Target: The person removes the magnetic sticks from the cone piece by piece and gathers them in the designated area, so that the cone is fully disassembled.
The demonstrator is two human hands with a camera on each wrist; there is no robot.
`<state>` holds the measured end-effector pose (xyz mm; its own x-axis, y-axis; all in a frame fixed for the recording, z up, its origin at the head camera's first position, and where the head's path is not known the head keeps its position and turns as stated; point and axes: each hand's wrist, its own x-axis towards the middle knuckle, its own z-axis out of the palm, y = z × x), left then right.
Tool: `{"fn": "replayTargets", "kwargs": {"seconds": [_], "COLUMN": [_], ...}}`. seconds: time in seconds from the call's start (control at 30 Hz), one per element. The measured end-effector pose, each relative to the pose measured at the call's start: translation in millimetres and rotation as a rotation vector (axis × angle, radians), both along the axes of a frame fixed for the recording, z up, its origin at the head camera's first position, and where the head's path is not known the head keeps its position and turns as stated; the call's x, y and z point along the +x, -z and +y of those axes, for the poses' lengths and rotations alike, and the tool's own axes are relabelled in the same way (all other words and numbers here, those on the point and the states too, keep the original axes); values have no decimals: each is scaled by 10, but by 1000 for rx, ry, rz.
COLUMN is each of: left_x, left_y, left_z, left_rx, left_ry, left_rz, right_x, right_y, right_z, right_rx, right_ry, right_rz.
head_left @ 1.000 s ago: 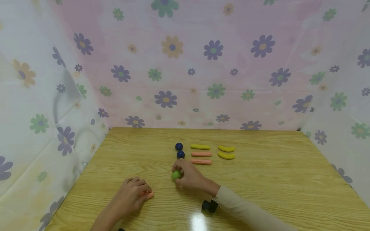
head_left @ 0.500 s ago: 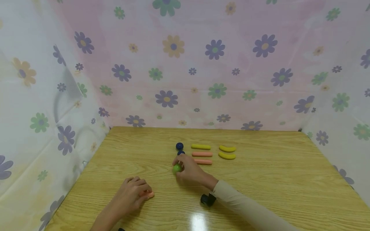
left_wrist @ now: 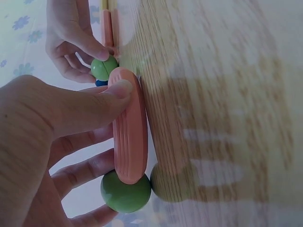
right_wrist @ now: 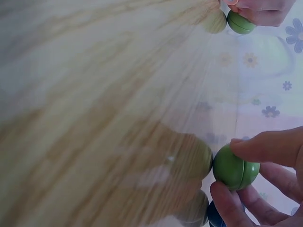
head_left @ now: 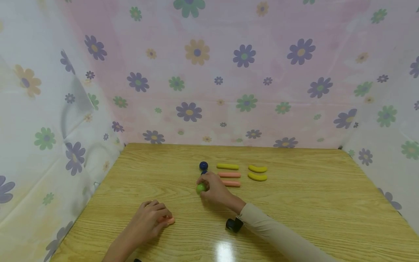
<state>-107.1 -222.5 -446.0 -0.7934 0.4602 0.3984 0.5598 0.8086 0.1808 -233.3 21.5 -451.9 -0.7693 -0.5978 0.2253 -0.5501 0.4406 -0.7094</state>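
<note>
My right hand [head_left: 216, 189] pinches a green ball [head_left: 200, 188] between thumb and fingers, low over the wooden table. A seam runs round this ball in the right wrist view. Just beyond it are two dark blue balls [head_left: 203, 166], the nearer one partly hidden by my fingers. At the left front, my left hand [head_left: 150, 222] grips a salmon-pink ridged stick [left_wrist: 130, 135], its thumb lying on the stick. A second green ball [left_wrist: 125, 193] sits on the table at the stick's lower end in the left wrist view, by the curled fingers; the hand hides it in the head view.
To the right of the blue balls lie a yellow stick [head_left: 227, 166] and two pink sticks [head_left: 229, 175] in a column. Further right are two yellow toy bananas [head_left: 257, 177]. A flowered cloth [head_left: 216, 123] encloses the wooden table [head_left: 311, 203] at the back and sides.
My right hand has moved the green ball away from me, closer to the blue balls, and now covers part of the nearer one. My left hand has stayed in place.
</note>
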Motion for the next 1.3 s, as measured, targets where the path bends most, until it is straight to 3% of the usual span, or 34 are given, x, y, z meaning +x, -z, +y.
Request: {"fn": "replayTargets", "kwargs": {"seconds": [0.47,1.3], "left_x": [13,18], "left_y": [-16,-35], "left_z": [10,27], "left_rx": [-8,-28], "left_ry": [-1,-4], "left_rz": [-8,20], "right_x": [28,61], "right_y": [2,-31], "right_z": [10,39], "right_rx": [-47,-73], "right_ry": [65,66], "right_rz": [35,12]}}
